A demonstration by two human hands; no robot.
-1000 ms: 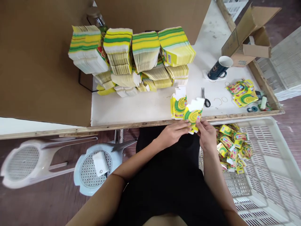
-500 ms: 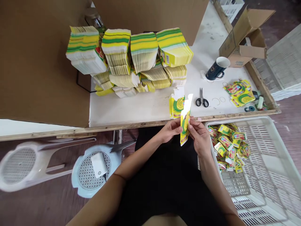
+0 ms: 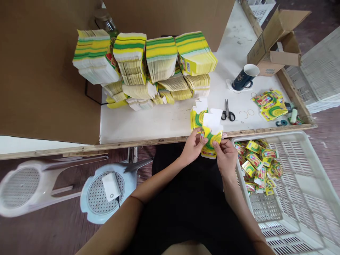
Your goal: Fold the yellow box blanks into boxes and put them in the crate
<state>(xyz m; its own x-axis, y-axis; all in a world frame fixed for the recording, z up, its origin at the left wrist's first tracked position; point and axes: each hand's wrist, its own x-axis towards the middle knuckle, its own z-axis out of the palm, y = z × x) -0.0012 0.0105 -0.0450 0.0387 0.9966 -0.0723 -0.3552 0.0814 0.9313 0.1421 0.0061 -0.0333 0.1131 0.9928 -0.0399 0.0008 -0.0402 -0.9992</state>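
My left hand (image 3: 193, 147) and my right hand (image 3: 226, 157) both grip a small yellow and green carton (image 3: 211, 136) just below the table's front edge. Its white flaps stick up and the carton is partly opened out. Behind it, a short stack of flat cartons (image 3: 198, 115) lies on the white table (image 3: 159, 122). Tall piles of flat yellow and green cartons (image 3: 145, 63) stand at the back of the table. At my right, a white plastic crate (image 3: 297, 187) holds several folded cartons (image 3: 259, 161).
Scissors (image 3: 227, 111), a dark mug (image 3: 244, 78), rubber bands and a small heap of cartons (image 3: 272, 104) lie on the table's right part. An open cardboard box (image 3: 276, 42) sits at the far right. Brown cardboard screens stand left and behind. Two plastic stools (image 3: 103, 193) stand lower left.
The carton in my hands has turned from edge-on to facing me and opened wider. My hands stay in about the same place.
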